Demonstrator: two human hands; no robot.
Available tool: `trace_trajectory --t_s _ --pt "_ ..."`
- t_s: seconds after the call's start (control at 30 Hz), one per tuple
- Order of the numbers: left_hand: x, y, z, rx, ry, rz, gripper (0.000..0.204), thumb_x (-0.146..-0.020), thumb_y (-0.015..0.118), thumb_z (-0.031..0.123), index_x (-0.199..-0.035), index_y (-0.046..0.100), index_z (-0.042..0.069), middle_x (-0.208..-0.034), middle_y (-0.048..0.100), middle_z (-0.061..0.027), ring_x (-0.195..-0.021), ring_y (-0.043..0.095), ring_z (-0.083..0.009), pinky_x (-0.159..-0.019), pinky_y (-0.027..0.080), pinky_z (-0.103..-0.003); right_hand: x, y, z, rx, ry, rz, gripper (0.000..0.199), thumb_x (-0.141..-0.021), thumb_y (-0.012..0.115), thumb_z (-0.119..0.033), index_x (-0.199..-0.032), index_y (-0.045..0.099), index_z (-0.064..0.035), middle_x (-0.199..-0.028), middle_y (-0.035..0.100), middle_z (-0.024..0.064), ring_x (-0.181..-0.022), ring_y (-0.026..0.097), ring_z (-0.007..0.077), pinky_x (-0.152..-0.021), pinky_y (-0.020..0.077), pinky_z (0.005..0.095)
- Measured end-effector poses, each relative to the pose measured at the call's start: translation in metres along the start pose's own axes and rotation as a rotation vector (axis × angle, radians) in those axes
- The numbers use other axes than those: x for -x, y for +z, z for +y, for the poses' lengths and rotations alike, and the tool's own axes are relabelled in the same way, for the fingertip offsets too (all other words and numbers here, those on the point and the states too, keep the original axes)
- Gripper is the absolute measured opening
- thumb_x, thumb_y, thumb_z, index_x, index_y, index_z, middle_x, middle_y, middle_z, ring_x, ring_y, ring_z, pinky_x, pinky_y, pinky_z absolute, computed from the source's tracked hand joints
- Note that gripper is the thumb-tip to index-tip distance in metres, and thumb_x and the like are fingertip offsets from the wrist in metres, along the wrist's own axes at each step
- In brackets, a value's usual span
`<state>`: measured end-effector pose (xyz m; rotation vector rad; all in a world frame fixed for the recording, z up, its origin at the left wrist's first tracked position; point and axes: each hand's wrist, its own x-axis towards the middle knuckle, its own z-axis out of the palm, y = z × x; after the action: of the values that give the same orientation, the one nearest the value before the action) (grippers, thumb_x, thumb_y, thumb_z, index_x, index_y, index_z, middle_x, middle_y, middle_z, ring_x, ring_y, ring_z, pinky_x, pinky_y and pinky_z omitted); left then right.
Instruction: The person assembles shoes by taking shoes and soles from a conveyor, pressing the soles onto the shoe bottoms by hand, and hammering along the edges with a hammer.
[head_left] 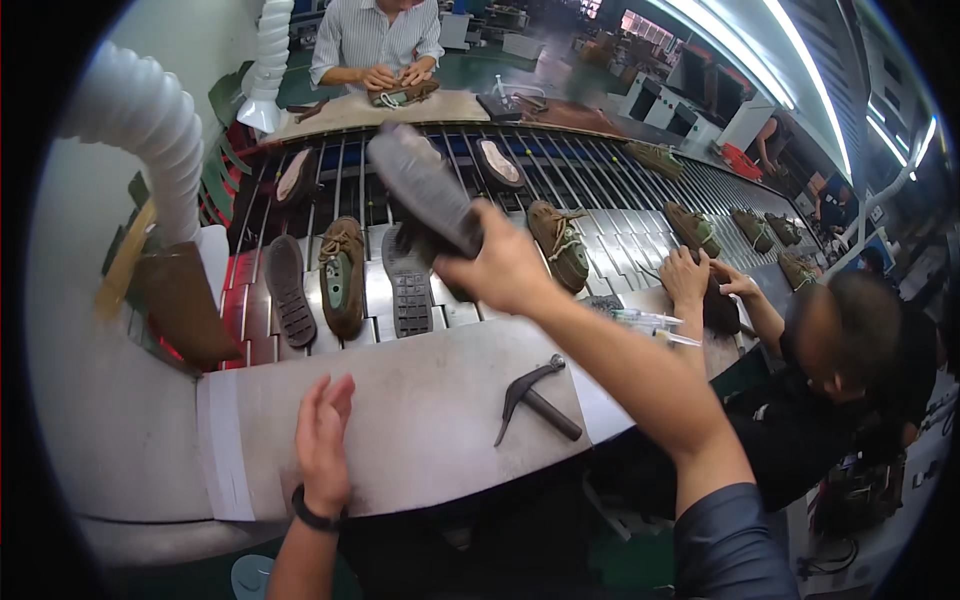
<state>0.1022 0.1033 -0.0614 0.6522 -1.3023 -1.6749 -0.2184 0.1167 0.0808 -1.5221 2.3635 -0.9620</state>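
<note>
My right hand (508,268) reaches out over the conveyor and grips a dark shoe (425,190) by one end. Its grey sole is turned upward, and its outline is slightly smeared by motion. My left hand (324,445) is above the near edge of the pale bench (420,425), fingers stretched and holding nothing. A cobbler's hammer (540,402) with a dark handle lies on that bench between my arms. Just past the bench, a brown-and-green laced shoe (343,275) stands between a grey sole (290,290) and a shoe lying sole up (408,285).
More shoes, such as a laced one (560,245), sit along the slatted conveyor (620,235). A co-worker (840,340) handles a dark shoe at my right; another person (380,45) works across the line. White ribbed hoses (140,130) and a brown box (185,300) stand left.
</note>
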Motion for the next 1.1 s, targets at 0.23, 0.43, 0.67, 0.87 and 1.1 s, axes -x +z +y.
trace_trajectory --t_s 0.23,0.43,0.67,0.87,1.1 --pt "-0.034 -0.032 0.001 0.593 -0.201 -0.139 0.063 -0.106 0.054 0.053 -0.146 0.057 0.004 -0.132 0.07 -0.0155 -0.113 0.071 -0.028 -0.102 0.057 -0.043 0.182 0.12 -0.012 -1.178 0.478 -0.584 0.045 -0.111 0.061 -0.035 -0.136 0.064 0.0015 -0.122 0.074 0.0148 -0.106 0.072 0.0181 -0.09 0.0577 0.0328" --pt "-0.024 -0.033 0.035 0.408 -0.098 -0.075 0.052 -0.096 0.059 0.032 -0.136 0.062 -0.002 -0.121 0.073 -0.0151 -0.114 0.071 -0.028 -0.105 0.055 -0.042 0.208 0.13 0.035 -1.27 0.469 -0.275 0.032 -0.111 0.061 -0.024 -0.115 0.072 0.0055 -0.104 0.079 0.0117 -0.091 0.073 0.019 -0.08 0.0606 0.0377" --pt "-0.003 0.025 0.13 0.044 0.185 -0.215 0.081 -0.089 0.068 0.016 -0.162 0.037 0.001 -0.14 0.065 -0.0202 -0.123 0.068 -0.0259 -0.111 0.052 -0.041 0.225 0.08 0.087 -1.269 0.339 -0.264 0.023 -0.108 0.058 -0.007 -0.126 0.057 0.0068 -0.113 0.072 0.0174 -0.103 0.077 0.0299 -0.09 0.0641 0.0436" --pt "-0.006 0.054 0.141 -0.149 0.204 -0.158 0.044 -0.104 0.061 0.009 -0.145 0.053 -0.006 -0.133 0.07 -0.0256 -0.122 0.07 -0.0321 -0.11 0.054 -0.044 0.221 0.078 0.082 -1.347 0.259 -0.268 0.03 -0.099 0.067 -0.003 -0.127 0.061 0.0073 -0.116 0.074 0.0186 -0.103 0.077 0.0317 -0.092 0.0638 0.0451" --pt "-0.011 0.054 0.13 -0.12 0.254 -0.295 0.045 -0.108 0.064 0.015 -0.15 0.053 0.001 -0.131 0.073 -0.0171 -0.117 0.071 -0.018 -0.104 0.057 -0.033 0.246 0.047 0.059 -1.469 0.25 -0.271 0.041 -0.109 0.063 -0.029 -0.133 0.057 0.0037 -0.113 0.072 0.0167 -0.095 0.076 0.0323 -0.083 0.0666 0.0483"
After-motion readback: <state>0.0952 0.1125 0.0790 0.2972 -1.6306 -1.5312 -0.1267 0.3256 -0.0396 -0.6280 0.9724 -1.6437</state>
